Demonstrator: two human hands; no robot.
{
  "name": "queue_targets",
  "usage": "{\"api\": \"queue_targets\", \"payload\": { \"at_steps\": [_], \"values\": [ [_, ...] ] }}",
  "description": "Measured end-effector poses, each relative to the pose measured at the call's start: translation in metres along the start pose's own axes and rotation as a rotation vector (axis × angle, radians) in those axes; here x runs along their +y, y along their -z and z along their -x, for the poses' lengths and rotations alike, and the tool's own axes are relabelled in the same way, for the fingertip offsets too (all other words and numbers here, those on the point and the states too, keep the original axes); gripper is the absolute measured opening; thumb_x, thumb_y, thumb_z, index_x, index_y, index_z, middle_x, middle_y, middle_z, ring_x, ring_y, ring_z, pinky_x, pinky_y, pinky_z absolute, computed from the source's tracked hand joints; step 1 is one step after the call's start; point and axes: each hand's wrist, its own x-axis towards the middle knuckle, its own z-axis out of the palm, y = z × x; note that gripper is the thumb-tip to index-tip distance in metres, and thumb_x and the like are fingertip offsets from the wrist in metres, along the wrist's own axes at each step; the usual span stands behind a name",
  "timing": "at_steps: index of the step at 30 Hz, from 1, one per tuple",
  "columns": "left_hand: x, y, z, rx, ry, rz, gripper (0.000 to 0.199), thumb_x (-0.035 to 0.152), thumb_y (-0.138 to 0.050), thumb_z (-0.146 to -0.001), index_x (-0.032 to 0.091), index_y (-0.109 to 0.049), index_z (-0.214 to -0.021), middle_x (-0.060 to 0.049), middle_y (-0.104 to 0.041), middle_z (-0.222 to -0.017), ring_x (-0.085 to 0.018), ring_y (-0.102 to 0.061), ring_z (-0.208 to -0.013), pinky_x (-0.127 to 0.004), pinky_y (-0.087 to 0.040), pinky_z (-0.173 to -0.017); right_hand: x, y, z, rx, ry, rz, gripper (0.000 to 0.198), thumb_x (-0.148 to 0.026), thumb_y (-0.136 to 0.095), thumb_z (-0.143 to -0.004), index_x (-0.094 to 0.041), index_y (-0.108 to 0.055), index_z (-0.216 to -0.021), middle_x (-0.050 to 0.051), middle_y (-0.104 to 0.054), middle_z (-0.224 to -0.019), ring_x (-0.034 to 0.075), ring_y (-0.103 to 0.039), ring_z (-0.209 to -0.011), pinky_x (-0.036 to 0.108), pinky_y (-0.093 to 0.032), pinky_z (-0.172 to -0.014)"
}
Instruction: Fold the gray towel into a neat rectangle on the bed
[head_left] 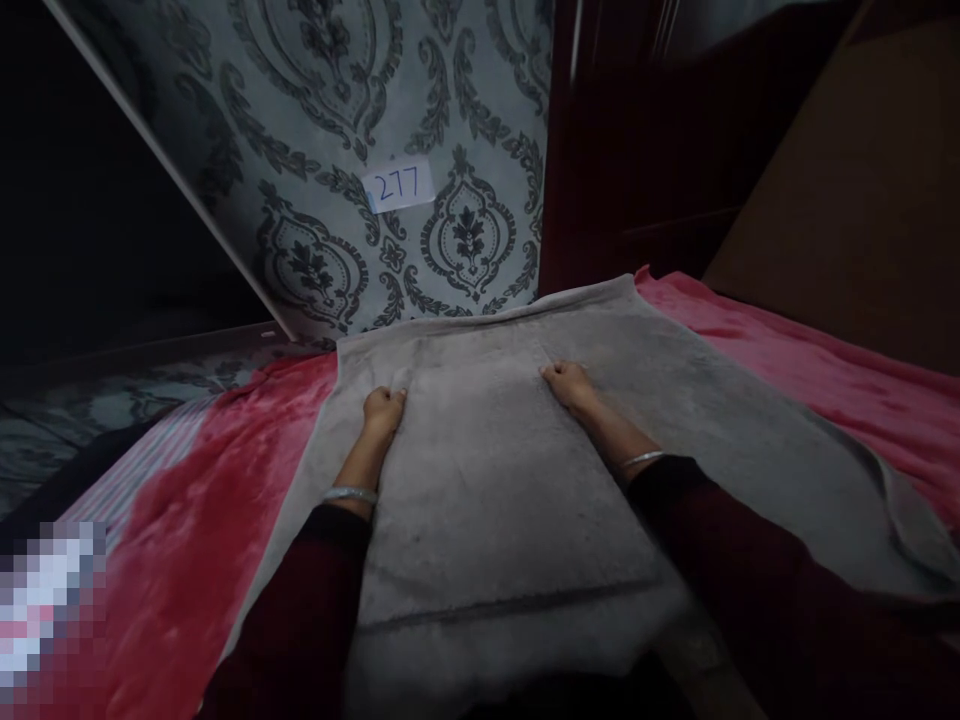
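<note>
A large grey plush cloth [480, 470] lies spread out in front of me, with small creases and a dark line across its near part. My left hand [384, 410] is closed, its fingers pinching the cloth left of the middle. To the right, my right hand [568, 384] is also closed in a pinch on the same cloth, slightly farther away. Between the hands the fabric looks paler and fairly flat. Whether this middle panel is a separate layer, I cannot tell. The cloth's far edge is slightly raised and wavy near the wall.
Under the grey cloth is a red-pink plush blanket [202, 500], showing on both sides. A patterned wall [465, 90] with a paper label [399, 186] reading 277 stands at the back. A dark red wooden panel [622, 150] and a brown board [862, 190] are at right.
</note>
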Motion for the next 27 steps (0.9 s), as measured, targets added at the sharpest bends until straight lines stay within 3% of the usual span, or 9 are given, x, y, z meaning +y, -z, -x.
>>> {"api": "queue_targets", "payload": {
  "at_steps": [5,12,18,21,23,25,27],
  "values": [
    [-0.006,0.001,0.004,0.014,-0.034,-0.093,0.026,0.036,-0.065,-0.071,0.023,-0.049,-0.056,0.003,-0.046,-0.055,-0.020,-0.054,-0.070,-0.027,-0.038,-0.063,-0.001,0.003,0.008,0.014,-0.016,0.037,0.027,-0.039,-0.052,-0.081,-0.024,-0.049,-0.059,-0.002,-0.049,-0.059,0.019,-0.054,-0.067,0.027,-0.041,-0.063],
    [-0.006,0.003,0.004,-0.058,-0.046,-0.070,0.033,0.050,-0.061,-0.075,0.021,-0.057,-0.060,0.002,-0.050,-0.053,-0.019,-0.054,-0.063,-0.026,-0.038,-0.057,-0.016,0.015,-0.010,-0.073,-0.036,0.086,0.037,-0.044,-0.050,-0.089,-0.022,-0.059,-0.061,0.004,-0.060,-0.061,0.023,-0.061,-0.067,0.030,-0.044,-0.061],
    [-0.003,-0.001,0.008,0.004,-0.102,-0.098,0.020,0.036,-0.059,-0.076,0.022,-0.056,-0.062,0.002,-0.055,-0.060,-0.019,-0.057,-0.069,-0.027,-0.041,-0.066,-0.012,0.002,-0.022,-0.002,0.009,0.213,0.020,-0.036,-0.062,-0.080,-0.021,-0.063,-0.066,0.002,-0.060,-0.061,0.024,-0.063,-0.074,0.029,-0.046,-0.066],
    [-0.001,0.002,0.005,0.021,-0.094,-0.150,0.018,0.033,-0.063,-0.074,0.022,-0.057,-0.061,0.000,-0.055,-0.059,-0.022,-0.060,-0.072,-0.030,-0.044,-0.071,-0.009,-0.001,-0.018,0.025,0.003,0.250,0.018,-0.033,-0.061,-0.081,-0.018,-0.070,-0.081,0.006,-0.068,-0.074,0.026,-0.066,-0.083,0.031,-0.049,-0.073],
    [0.003,0.007,0.003,0.031,-0.074,-0.177,0.010,0.030,-0.064,-0.074,0.021,-0.064,-0.071,-0.003,-0.062,-0.065,-0.025,-0.064,-0.079,-0.033,-0.047,-0.076,-0.012,0.002,-0.012,0.041,-0.002,0.272,0.026,-0.031,-0.058,-0.085,-0.014,-0.073,-0.099,0.012,-0.073,-0.089,0.028,-0.068,-0.090,0.034,-0.051,-0.080],
    [0.011,0.013,0.003,0.042,-0.101,-0.204,0.023,0.029,-0.065,-0.077,0.018,-0.071,-0.096,-0.009,-0.072,-0.088,-0.028,-0.067,-0.095,-0.037,-0.049,-0.087,-0.018,0.008,-0.004,0.083,0.090,0.292,0.040,-0.031,-0.054,-0.090,-0.012,-0.068,-0.121,0.017,-0.072,-0.109,0.030,-0.067,-0.104,0.040,-0.051,-0.091],
    [0.021,0.015,0.009,-0.006,-0.268,-0.264,0.043,0.033,-0.064,-0.081,0.017,-0.067,-0.122,-0.015,-0.070,-0.121,-0.031,-0.062,-0.120,-0.041,-0.044,-0.104,-0.027,0.012,0.005,0.111,0.304,0.323,0.052,-0.035,-0.050,-0.094,-0.014,-0.057,-0.141,0.019,-0.062,-0.137,0.032,-0.056,-0.128,0.046,-0.044,-0.106]
  ]
}}
